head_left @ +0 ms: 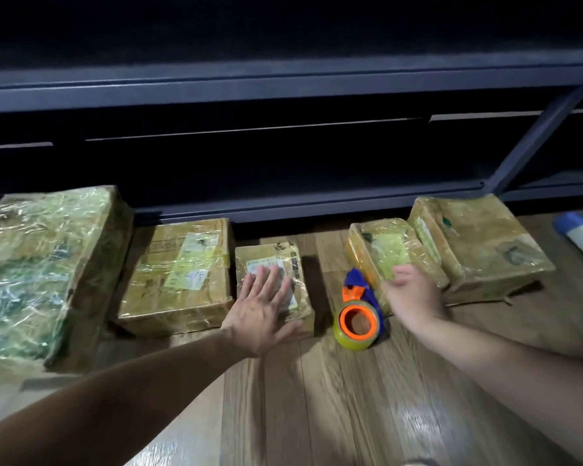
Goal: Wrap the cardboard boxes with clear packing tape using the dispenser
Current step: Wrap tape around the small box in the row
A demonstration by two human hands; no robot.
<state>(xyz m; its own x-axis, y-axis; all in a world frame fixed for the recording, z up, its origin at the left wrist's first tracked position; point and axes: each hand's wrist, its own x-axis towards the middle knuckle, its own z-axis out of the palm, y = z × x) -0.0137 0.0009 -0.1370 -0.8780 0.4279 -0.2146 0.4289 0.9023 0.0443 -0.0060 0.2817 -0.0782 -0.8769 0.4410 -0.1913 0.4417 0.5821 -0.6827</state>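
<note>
Sitting in a row on the wooden floor [317,398] before dark shelving [283,85], the cardboard boxes are promising to handle as stiff yet slightly crushable things, their taped faces likely proving slippery under a palm; the large box [44,264] at far left is probably calling for two hands at opposite edges, being the bulkiest; the medium box [179,277] beside it and the small box [273,255] are looking light enough to turn by a corner or side wall; the left hand [260,311] is lying flat on the small box, fingers straight and spread, pressing rather than gripping; the dispenser [360,294] is lying on the floor between the small box and the fourth box [384,250], its blue handle offering the natural hold; the right hand [414,294] is hovering, blurred, over the fourth box's near corner, fingers loosely apart and holding nothing, though I cannot tell whether it is touching; the fifth box [478,243] is sitting right against the fourth.

As for looks, the large box is glinting greenish under wrinkled clear wrap; the medium box is showing pale labels beneath glossy bands; the small box is carrying a white label under tape; the tape roll [350,341] is appearing yellowish round an orange core; the two right boxes are shining, worn and marked.
</note>
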